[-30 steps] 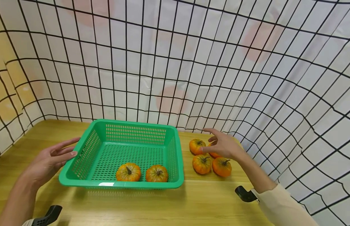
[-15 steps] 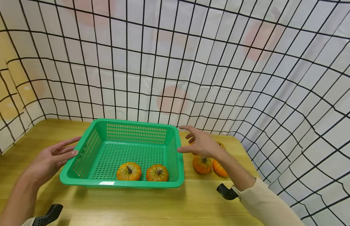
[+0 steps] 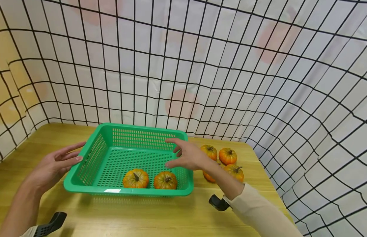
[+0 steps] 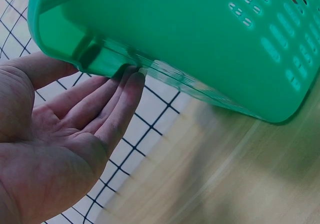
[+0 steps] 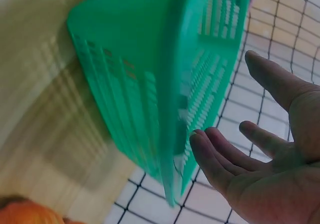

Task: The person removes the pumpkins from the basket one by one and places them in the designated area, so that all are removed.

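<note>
Green plastic basket (image 3: 88,190) at its fingertips, the left hand (image 3: 51,168) stays at the left rim, fingers nearly straight and reaching beneath the edge, thumb resting against it. The right hand (image 3: 187,155) has come across from the loose pumpkins to hang above the basket's right end, its fingers spread and slightly bent; the right wrist view shows nothing in its palm. Below it, two orange pumpkins (image 3: 136,179) sit side by side inside, along the near wall. Four more pumpkins (image 3: 228,156) remain on the wooden table (image 3: 142,217), just to the basket's right, the near-left one partly covered by the right forearm. Both counts match a second ago, so this crossing seems to have shifted only the hand and left the work no further along. Behind everything hangs a white cloth (image 3: 158,64) with black grid lines.
</note>
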`<state>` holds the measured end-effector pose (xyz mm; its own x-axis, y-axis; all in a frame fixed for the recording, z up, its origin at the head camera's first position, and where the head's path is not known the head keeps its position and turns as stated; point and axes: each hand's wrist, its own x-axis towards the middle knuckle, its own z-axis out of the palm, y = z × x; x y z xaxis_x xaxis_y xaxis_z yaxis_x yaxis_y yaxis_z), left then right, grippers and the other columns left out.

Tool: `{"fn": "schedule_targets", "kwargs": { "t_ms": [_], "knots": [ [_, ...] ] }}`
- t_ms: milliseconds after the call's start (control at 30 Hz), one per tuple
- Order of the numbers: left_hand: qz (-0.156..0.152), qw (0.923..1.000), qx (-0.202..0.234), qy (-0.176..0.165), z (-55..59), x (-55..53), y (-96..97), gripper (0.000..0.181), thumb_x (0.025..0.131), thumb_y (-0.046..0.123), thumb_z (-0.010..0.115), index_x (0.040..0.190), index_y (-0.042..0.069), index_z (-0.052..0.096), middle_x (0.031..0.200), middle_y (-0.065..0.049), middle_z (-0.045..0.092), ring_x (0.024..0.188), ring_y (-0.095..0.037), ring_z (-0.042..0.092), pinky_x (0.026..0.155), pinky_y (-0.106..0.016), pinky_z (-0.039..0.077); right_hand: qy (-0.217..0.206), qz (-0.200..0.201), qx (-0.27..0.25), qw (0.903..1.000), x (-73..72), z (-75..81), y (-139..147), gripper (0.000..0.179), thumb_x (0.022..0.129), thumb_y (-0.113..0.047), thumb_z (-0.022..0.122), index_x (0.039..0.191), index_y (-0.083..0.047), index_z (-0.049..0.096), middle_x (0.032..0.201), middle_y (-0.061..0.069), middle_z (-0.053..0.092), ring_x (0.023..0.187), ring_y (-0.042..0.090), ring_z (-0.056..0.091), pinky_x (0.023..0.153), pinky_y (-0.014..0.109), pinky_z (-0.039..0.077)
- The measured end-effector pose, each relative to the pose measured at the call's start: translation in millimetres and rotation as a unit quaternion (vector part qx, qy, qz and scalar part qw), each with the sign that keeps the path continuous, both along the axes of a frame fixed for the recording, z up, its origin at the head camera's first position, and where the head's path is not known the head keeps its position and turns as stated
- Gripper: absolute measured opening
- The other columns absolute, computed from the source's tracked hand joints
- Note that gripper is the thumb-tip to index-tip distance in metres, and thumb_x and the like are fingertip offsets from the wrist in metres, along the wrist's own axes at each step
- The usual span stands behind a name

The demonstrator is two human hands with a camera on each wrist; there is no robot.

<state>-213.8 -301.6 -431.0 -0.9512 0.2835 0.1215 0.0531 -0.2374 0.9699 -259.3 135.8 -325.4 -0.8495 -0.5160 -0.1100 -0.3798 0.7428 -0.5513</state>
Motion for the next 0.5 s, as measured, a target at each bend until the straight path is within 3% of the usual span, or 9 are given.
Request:
{"fn": "schedule_targets", "kwargs": {
  "t_ms": [300, 500],
  "knots": [
    [-0.003, 1.0000, 0.004, 0.001, 0.6, 0.4, 0.8, 0.053, 0.103, -0.007, 0.048, 0.147, 0.022, 0.053, 0.127, 0.005, 0.070, 0.109, -0.013, 0.071, 0.089, -0.027, 0.060, -0.030, 0.032, 0.028, 0.9986, 6.3, -14.8, -31, 0.082, 0.085, -0.038, 0.084, 0.155, -0.030, 0.041, 0.130, 0.008, 0.063, 0.118, 0.029, 0.064, 0.084, 0.037, 0.057],
    [0.004, 1.0000, 0.000, -0.002, 0.8, 0.7, 0.7, 0.052, 0.103, -0.006, 0.049, 0.147, 0.022, 0.054, 0.126, 0.006, 0.071, 0.109, -0.011, 0.071, 0.089, -0.025, 0.060, -0.032, 0.056, 0.045, 0.9969, 9.9, -24.9, -46, 0.083, 0.084, -0.038, 0.084, 0.155, -0.029, 0.041, 0.135, 0.009, 0.062, 0.119, 0.028, 0.062, 0.079, 0.028, 0.055]
  ]
}}
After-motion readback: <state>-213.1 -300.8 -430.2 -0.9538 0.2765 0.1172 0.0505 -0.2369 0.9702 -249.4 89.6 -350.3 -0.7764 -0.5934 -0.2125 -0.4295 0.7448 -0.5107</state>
